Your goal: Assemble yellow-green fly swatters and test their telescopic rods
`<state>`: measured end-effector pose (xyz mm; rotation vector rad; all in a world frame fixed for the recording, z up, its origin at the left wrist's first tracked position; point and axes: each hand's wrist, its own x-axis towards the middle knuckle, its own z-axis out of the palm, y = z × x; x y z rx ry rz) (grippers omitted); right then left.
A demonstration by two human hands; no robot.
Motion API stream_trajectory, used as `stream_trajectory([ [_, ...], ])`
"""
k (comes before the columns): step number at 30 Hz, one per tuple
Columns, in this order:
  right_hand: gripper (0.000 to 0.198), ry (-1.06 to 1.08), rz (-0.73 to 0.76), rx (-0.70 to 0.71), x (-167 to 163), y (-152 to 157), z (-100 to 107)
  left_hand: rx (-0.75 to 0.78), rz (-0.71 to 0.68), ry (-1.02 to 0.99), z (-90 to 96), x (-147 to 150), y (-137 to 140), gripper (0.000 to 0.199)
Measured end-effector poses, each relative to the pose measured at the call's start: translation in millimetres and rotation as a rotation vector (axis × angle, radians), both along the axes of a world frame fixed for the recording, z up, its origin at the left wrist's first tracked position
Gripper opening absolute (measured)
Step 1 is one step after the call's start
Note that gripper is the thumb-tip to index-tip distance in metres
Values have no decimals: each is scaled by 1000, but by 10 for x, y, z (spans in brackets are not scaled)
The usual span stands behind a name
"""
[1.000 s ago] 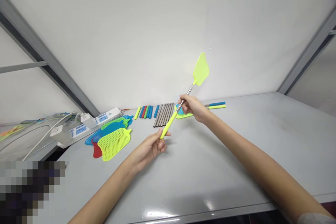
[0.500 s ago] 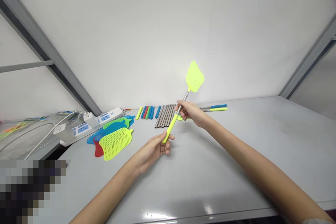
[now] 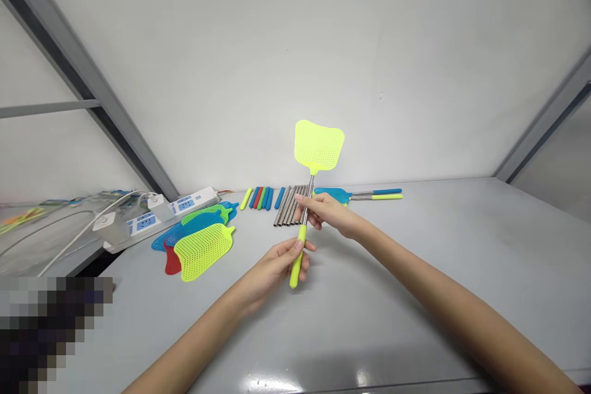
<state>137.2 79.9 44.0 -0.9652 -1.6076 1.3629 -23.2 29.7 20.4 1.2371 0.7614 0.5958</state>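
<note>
Between my two hands is a yellow-green fly swatter point(image 3: 318, 146), its perforated head up and its handle slanting down toward me. My left hand point(image 3: 284, 261) is closed round the yellow-green grip. Higher up, my right hand point(image 3: 327, 212) pinches the metal rod just above that grip. Behind my right hand lie several bare metal rods point(image 3: 289, 206) in a row, partly hidden by it. Farther right, a blue fly swatter point(image 3: 332, 194) rests on the table with its rod pointing right, beside one with a yellow-green grip point(image 3: 386, 197).
Loose swatter heads in yellow-green point(image 3: 205, 251), blue, green and red overlap at the left. Several coloured grips point(image 3: 261, 198) lie in a row by the wall. A white power strip point(image 3: 196, 200) with plugged-in adapters and cables runs along the left edge of the grey table point(image 3: 438, 258).
The swatter has swung left and more upright, and its head now faces me more broadly. My left hand sits higher on the grip. The blue swatter behind has come into view.
</note>
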Motion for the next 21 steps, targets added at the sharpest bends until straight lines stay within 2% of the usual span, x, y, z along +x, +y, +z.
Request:
stream_trajectory([
  [3,47,-15,-17,14,-21,1,-13,14,-23,-2,2,18,-15,26],
  [6,49,72,-67,-16,3,29,-2,48,-38,11,-12,38,-29,26],
  [11,43,450,-117,-194,133,111,20,82,-66,32,-48,56,-36,28],
  [15,33,767,-8,-341,174,168,-3,61,-61,39,-80,63,-32,28],
  [18,23,957,18,-355,153,195,-31,15,-24,26,-92,71,-41,28],
  [21,19,1038,23,-363,140,205,-45,-48,-13,-6,-99,82,-62,28],
])
